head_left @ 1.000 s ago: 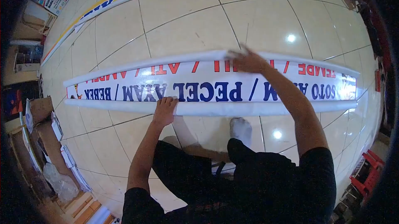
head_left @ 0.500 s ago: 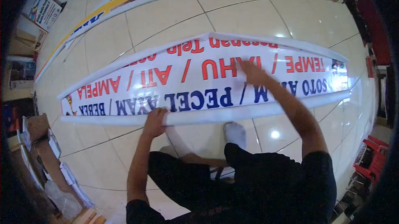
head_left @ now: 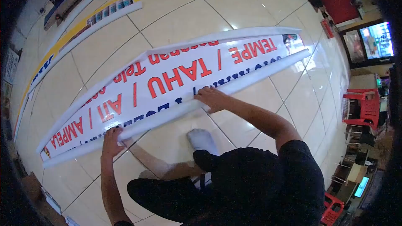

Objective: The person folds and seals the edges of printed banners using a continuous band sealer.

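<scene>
A long white banner (head_left: 176, 73) with red and dark blue letters, upside down to me, lies on the tiled floor. Its near edge forms a white roll (head_left: 259, 74) that covers part of the blue lettering, and its far edge is folded over. My left hand (head_left: 111, 142) is closed around the near roll, left of the middle. Farther right, my right hand (head_left: 210, 99) grips the same roll, fingers over its top.
A second banner with a yellow edge (head_left: 83, 27) lies at the upper left. Red plastic chairs (head_left: 368, 108) and a bright glass doorway (head_left: 377, 39) are at the right. My sock-covered foot (head_left: 202, 140) is just below the roll.
My right hand has come down from the lettering onto the near roll. The roll now covers more of the blue letters. The view has turned, showing more of the right side.
</scene>
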`<state>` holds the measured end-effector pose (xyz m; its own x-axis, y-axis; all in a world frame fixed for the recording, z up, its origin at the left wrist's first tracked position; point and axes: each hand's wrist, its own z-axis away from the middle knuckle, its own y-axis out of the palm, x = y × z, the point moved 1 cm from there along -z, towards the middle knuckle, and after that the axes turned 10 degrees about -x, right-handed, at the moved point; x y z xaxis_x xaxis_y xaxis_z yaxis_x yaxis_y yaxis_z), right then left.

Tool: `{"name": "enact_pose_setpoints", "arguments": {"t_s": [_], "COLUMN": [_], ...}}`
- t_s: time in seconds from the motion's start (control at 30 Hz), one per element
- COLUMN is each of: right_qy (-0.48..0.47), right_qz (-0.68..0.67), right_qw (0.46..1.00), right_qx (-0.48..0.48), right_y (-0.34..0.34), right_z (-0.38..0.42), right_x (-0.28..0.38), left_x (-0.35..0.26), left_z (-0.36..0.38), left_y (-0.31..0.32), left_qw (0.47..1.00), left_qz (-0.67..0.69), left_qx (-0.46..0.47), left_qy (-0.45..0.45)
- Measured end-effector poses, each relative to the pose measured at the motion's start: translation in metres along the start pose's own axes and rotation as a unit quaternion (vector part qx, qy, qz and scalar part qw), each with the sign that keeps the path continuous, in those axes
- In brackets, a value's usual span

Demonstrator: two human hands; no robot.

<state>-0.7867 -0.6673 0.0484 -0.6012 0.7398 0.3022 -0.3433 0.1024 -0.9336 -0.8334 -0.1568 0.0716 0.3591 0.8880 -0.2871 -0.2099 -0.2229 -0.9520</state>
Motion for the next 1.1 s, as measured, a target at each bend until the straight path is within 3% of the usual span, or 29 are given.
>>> {"name": "enact_pose_setpoints", "arguments": {"t_s": [0.07, 0.1, 0.13, 0.17, 0.23, 0.27, 0.33, 0.4, 0.47, 0.5, 0.57, 0.63, 0.7, 0.73, 0.77, 0.8, 0.83, 0.87, 0.93, 1.0, 1.03, 1.1], "right_qy": [0.005, -0.018, -0.039, -0.036, -0.001, -0.031, -0.032, -0.038, -0.01, 0.028, -0.007, 0.044, 0.011, -0.015, 0.036, 0.042, 0.025, 0.046, 0.234, 0.196, 0.203, 0.185], "right_qz": [0.026, -0.049, -0.127, -0.188, -0.152, -0.097, -0.076, -0.089, -0.092, -0.095, -0.04, -0.013, 0.001, -0.05, -0.058, -0.096, -0.089, -0.022, 0.001, 0.193, 0.349, 0.134], "right_qw": [1.0, 0.995, 0.979, 0.97, 0.986, 0.994, 0.995, 0.985, 0.989, 0.992, 0.999, 0.999, 0.995, 0.987, 0.991, 0.983, 0.976, 0.978, 0.954, 0.937, 0.886, 0.97], "right_qx": [0.009, 0.082, 0.152, 0.149, 0.063, 0.028, 0.061, 0.143, 0.114, 0.084, 0.031, -0.004, -0.104, -0.151, -0.112, -0.152, -0.199, -0.203, -0.188, -0.217, -0.229, -0.082], "right_y": [0.019, 0.017, 0.018, 0.024, -0.028, -0.026, -0.013, 0.011, -0.03, -0.048, -0.038, -0.002, 0.014, 0.026, 0.017, 0.021, -0.014, 0.002, 0.034, 0.001, 0.017, 0.03], "right_z": [-0.013, -0.028, -0.041, -0.053, -0.064, -0.062, -0.075, -0.099, -0.111, -0.113, -0.114, -0.122, -0.1, -0.079, -0.056, -0.025, 0.006, 0.05, 0.136, 0.181, 0.207, 0.181], "right_x": [-0.011, -0.027, -0.042, -0.059, -0.042, -0.033, -0.029, -0.046, -0.035, -0.026, -0.008, -0.005, -0.016, -0.033, -0.043, -0.066, -0.065, -0.107, -0.203, -0.2, -0.208, -0.172], "left_x": [0.043, 0.058, 0.064, 0.073, 0.045, 0.038, 0.032, 0.068, 0.108, 0.103, 0.068, 0.071, 0.046, 0.02, 0.011, -0.023, -0.063, -0.099, -0.17, -0.202, -0.199, -0.174], "left_z": [-0.003, -0.006, -0.021, -0.027, -0.051, -0.058, -0.065, -0.068, -0.065, -0.068, -0.075, -0.067, -0.066, -0.067, -0.061, -0.059, -0.057, -0.049, -0.065, -0.067, -0.062, -0.071], "left_y": [0.018, 0.022, 0.01, 0.005, -0.025, -0.029, -0.03, -0.018, -0.006, -0.015, -0.036, -0.003, 0.014, 0.018, 0.045, 0.051, 0.059, 0.068, 0.054, 0.06, 0.069, 0.083], "left_qw": [0.996, 0.986, 0.943, 0.937, 0.957, 0.959, 0.991, 0.989, 0.974, 0.975, 0.992, 0.998, 0.996, 0.996, 0.995, 0.994, 0.989, 0.988, 0.966, 0.979, 0.98, 0.977], "left_qz": [0.067, 0.125, 0.232, 0.254, 0.254, 0.251, 0.003, 0.08, 0.18, 0.172, 0.066, -0.045, -0.061, -0.028, -0.009, 0.059, 0.122, 0.133, 0.245, 0.136, 0.135, 0.092], "left_qx": [0.051, 0.103, 0.179, 0.147, 0.042, 0.038, 0.129, 0.096, -0.016, -0.014, 0.069, 0.01, -0.045, -0.06, -0.029, 0.003, -0.003, -0.079, 0.042, 0.012, 0.006, 0.109], "left_qy": [-0.02, -0.041, -0.158, -0.188, -0.13, -0.125, -0.036, -0.085, -0.136, -0.139, -0.078, -0.037, -0.046, -0.054, -0.09, -0.096, -0.088, 0.018, 0.074, 0.151, 0.144, 0.162]}}
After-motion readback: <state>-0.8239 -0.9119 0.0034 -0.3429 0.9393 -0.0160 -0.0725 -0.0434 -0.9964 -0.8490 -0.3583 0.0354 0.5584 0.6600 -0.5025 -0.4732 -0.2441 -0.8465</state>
